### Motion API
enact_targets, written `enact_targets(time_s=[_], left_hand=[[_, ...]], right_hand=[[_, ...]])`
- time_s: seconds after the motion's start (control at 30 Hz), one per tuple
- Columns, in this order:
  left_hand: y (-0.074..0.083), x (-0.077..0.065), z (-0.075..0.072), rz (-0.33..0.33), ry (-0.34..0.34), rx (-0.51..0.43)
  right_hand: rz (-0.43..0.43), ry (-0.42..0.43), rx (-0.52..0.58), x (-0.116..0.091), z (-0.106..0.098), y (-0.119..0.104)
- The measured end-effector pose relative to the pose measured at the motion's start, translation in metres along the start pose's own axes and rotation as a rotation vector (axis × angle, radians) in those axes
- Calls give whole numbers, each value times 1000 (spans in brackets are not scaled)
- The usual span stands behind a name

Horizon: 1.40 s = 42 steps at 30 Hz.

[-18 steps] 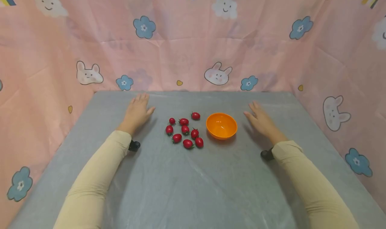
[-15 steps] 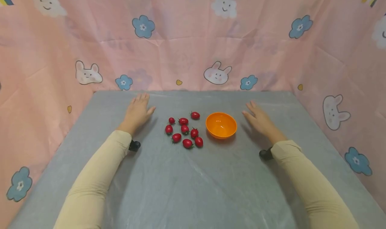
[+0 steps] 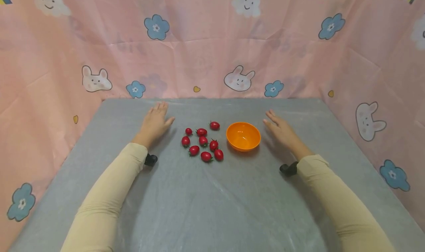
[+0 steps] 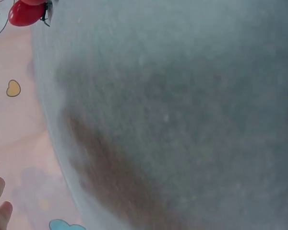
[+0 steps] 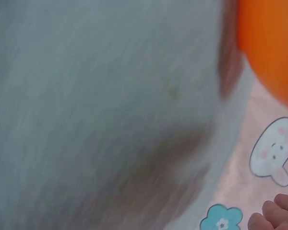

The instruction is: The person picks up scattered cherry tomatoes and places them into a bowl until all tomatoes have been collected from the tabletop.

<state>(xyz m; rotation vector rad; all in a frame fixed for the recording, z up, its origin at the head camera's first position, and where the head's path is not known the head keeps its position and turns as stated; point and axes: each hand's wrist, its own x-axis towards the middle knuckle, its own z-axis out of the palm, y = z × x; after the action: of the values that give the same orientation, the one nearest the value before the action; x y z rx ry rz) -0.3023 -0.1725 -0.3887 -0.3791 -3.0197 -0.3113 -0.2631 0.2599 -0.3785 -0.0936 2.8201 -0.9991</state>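
Nine red tomatoes (image 3: 203, 141) lie in a loose bunch just left of the orange bowl (image 3: 239, 134). They look like little eggs with green tops, and they do not all point one way. The front tomato (image 3: 206, 156) lies sideways, with its long way running mostly left to right, on the bowl's near left side. The back tomato (image 3: 214, 126) sits a bit apart from the bunch, by the bowl's far left side. The bowl stands upright and is round, so no way across it is longer.

The left hand (image 3: 155, 123) is farther left of the bowl, with the bunch between them. It is the hand nearer to the tomatoes, which lie to its right. The right hand (image 3: 283, 133) is just right of the bowl and does not touch it, so it is nearer to the bowl. Both hands have long, straight fingers, with the thumbs held away, and they hold nothing. I cannot tell if they touch the grey table (image 3: 199, 200) that the bowl stands on.

Behind the bowl hangs a pink cloth (image 3: 199, 60) with a rabbit (image 3: 238, 80) and flowers (image 3: 274, 88) on it. No brand, label or writing can be read anywhere.
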Motion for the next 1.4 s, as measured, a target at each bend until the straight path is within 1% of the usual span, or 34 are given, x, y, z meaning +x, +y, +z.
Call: enact_targets(time_s=[0.2, 0.5, 0.73, 0.8, 0.9, 1.03, 1.13, 1.33, 1.4], left_hand=[[4, 0, 2, 11, -6, -15], [5, 0, 6, 5, -2, -31], [6, -1, 11, -4, 14, -75], [8, -1, 13, -12, 12, -87], [10, -1, 16, -20, 9, -113], [15, -2, 18, -29, -15, -160], [18, -3, 17, -39, -39, -185], [22, -6, 19, -72, -67, -213], [23, -6, 20, -89, -75, -244]], right_hand=[[16, -12, 125, -5, 5, -7], [58, -33, 263, -13, 14, -19], [93, -43, 500, -17, 19, -19], [101, -38, 542, -18, 20, -18], [98, -36, 631, -20, 23, -17], [71, -40, 728, -21, 28, -14], [53, -37, 778, -21, 30, -12], [49, -30, 868, -22, 35, -9], [42, -30, 890, -24, 36, -8]])
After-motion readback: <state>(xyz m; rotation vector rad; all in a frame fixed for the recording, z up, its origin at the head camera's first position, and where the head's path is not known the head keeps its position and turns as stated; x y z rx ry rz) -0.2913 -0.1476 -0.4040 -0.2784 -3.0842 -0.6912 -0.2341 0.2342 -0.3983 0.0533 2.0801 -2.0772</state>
